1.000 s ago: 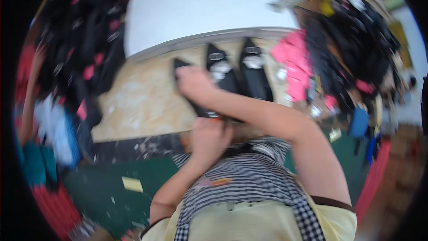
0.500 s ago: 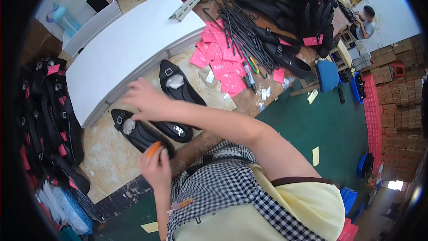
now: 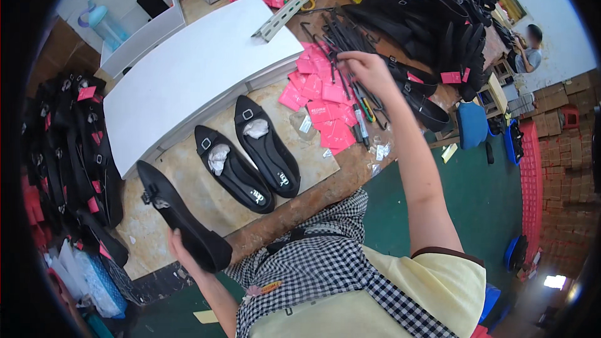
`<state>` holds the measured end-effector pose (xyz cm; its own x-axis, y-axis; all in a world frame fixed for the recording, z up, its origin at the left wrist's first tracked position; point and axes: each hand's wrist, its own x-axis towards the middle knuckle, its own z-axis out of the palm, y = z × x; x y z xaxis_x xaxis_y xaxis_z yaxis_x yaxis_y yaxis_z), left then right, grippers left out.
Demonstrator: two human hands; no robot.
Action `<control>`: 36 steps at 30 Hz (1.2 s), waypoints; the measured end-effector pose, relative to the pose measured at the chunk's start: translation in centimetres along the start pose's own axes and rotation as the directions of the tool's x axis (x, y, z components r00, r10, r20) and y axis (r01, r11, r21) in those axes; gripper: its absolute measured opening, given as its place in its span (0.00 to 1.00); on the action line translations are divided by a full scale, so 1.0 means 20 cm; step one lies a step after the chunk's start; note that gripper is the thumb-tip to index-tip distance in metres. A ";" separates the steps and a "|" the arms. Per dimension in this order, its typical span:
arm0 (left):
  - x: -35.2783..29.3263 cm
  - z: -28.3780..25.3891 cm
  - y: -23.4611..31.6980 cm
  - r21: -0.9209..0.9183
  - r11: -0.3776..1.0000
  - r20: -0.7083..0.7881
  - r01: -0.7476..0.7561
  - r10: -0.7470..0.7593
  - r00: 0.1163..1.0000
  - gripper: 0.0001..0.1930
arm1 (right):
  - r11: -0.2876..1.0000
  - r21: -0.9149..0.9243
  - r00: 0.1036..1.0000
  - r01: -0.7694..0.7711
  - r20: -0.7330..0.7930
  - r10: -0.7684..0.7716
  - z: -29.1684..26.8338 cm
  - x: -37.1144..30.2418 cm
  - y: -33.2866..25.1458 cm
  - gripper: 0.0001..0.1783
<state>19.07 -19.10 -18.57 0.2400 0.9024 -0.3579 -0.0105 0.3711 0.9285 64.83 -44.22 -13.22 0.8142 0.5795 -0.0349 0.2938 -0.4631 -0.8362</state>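
My left hand (image 3: 179, 247) is closed around the outer side of a black pointed flat shoe (image 3: 181, 216), tilted on its side with its heel toward me. Two matching shoes lie side by side on the worktop: the left one (image 3: 241, 181) and the right one (image 3: 275, 153). Each has a square buckle and crumpled paper in its toe. My right hand (image 3: 370, 75) reaches over a heap of thin black hooked rods (image 3: 350, 34), index finger stretched out among them. Its thumb is mostly hidden, and no rod shows clear of the heap.
A curved white board (image 3: 200, 62) stands behind the shoes. Pink packets (image 3: 322, 109) and pens (image 3: 362, 126) lie beside the rods. Black shoes are piled at far right (image 3: 432, 12) and left (image 3: 75, 150). Another person (image 3: 529, 50) is far off at right.
My right hand has moved from above the shoes to the rods at right. My left hand has taken hold of the leftmost shoe and tilted it. The orange thing formerly in that hand no longer shows.
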 end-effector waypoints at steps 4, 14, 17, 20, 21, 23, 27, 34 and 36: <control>-0.08 0.10 0.06 -0.349 0.854 0.466 0.386 -0.199 0.862 0.32 | 0.956 0.206 0.978 0.208 -0.069 -0.198 0.02 -0.20 -0.18 0.15; -0.07 0.22 0.12 -0.310 0.883 0.626 0.352 -0.089 0.775 0.41 | 0.967 -0.090 0.897 0.240 -0.362 -0.256 0.31 -0.36 -0.14 0.07; -0.05 0.26 0.10 -0.351 0.791 0.615 0.501 -0.209 0.760 0.43 | 0.970 -0.153 0.934 0.190 -0.275 -0.227 0.46 -0.37 -0.14 0.06; -0.02 0.33 0.06 -0.412 0.852 0.409 0.324 -0.145 0.901 0.43 | 0.986 -0.040 0.968 0.161 -0.188 -0.166 0.61 -0.47 -0.33 0.09; -0.01 0.35 0.05 -0.420 0.852 0.289 0.313 -0.201 0.936 0.42 | 0.988 -0.102 0.974 0.112 -0.186 -0.129 0.62 -0.53 -0.43 0.13; 0.00 0.38 0.03 -0.367 0.910 0.254 0.192 -0.100 0.962 0.40 | 0.978 0.140 0.972 0.156 0.156 -0.177 0.71 -0.66 -0.60 0.20; -0.01 0.37 0.00 -0.286 0.958 0.280 0.019 0.064 0.958 0.40 | 0.980 0.184 0.879 0.072 0.453 -0.149 0.83 -0.75 -0.79 0.21; -0.02 0.29 -0.04 -0.189 0.982 0.324 0.021 0.042 0.945 0.39 | 0.981 0.130 0.861 0.142 0.472 -0.187 0.91 -0.70 -0.86 0.18; -0.04 0.29 -0.05 -0.104 0.992 0.392 -0.065 0.101 0.914 0.39 | 0.972 0.081 0.899 0.222 0.369 -0.237 0.93 -0.71 -0.87 0.15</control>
<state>24.42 -21.49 -18.54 0.5989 0.7768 -0.1947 -0.1271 0.3322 0.9346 38.88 -31.94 -8.45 0.4776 0.8779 -0.0355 0.4259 -0.2666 -0.8646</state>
